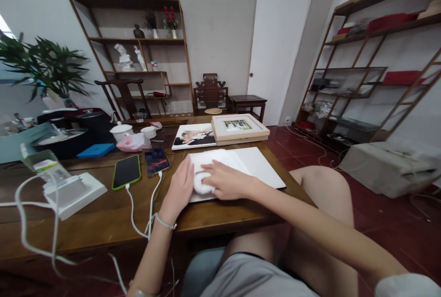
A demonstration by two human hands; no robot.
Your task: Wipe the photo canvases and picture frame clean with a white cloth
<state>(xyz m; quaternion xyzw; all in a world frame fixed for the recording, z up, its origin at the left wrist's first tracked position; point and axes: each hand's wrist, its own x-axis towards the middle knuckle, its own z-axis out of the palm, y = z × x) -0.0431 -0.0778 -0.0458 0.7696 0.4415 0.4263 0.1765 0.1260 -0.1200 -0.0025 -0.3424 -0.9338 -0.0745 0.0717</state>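
Observation:
A white towel (206, 162) lies on a white board (262, 166) on the wooden table (103, 214). Its near end is rolled up. My right hand (227, 181) lies over that roll with fingers curled on it. My left hand (181, 186) presses flat against the roll's left end, fingers together and stretched out.
Left of the towel lie a green-cased phone (126, 171) and a second phone (156, 160), both with white charging cables (138, 214). A framed picture (239, 128) and a photo print (194, 136) lie behind. White boxes (70, 193), cups and a plant (44, 67) stand left.

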